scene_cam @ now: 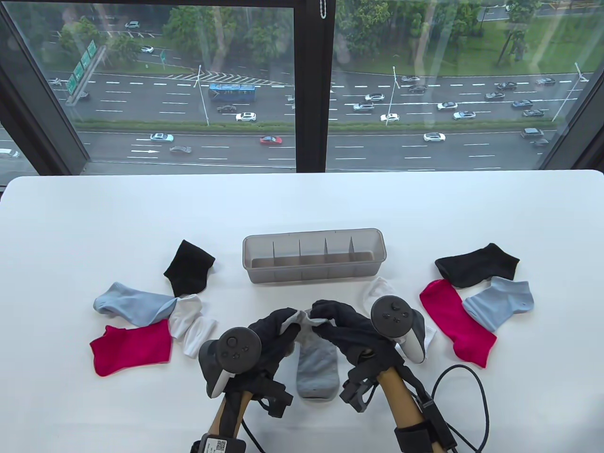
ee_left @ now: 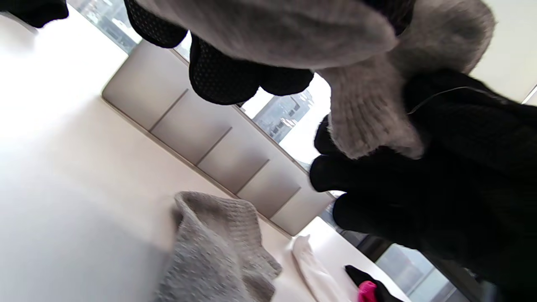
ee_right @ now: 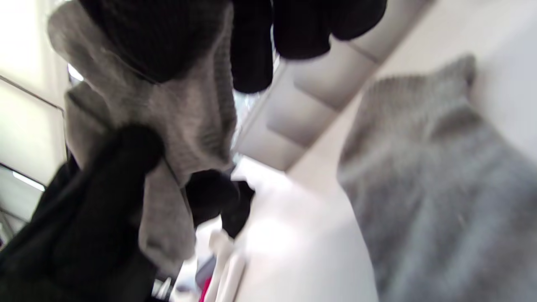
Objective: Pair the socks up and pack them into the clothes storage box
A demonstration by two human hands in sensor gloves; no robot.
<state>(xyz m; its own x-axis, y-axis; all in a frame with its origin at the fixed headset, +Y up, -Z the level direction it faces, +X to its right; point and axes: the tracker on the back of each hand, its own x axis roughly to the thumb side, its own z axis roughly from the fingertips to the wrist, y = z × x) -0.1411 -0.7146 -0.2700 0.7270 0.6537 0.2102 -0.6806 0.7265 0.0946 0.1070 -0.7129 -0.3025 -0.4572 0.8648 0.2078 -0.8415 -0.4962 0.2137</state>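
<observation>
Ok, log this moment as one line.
left hand: holds grey knit sock | right hand: holds same sock | second grey sock: on table | grey plastic divider box: empty

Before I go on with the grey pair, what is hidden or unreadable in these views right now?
- White sock, table view: mostly covered by the right hand and its tracker.
- Grey sock on the table: its cuff end sits under both hands.
- Second grey sock, held by the left hand too: wrist views show only bunched, blurred fabric, so alignment is unclear.
- Storage box: near wall hides the compartment floors.
</observation>
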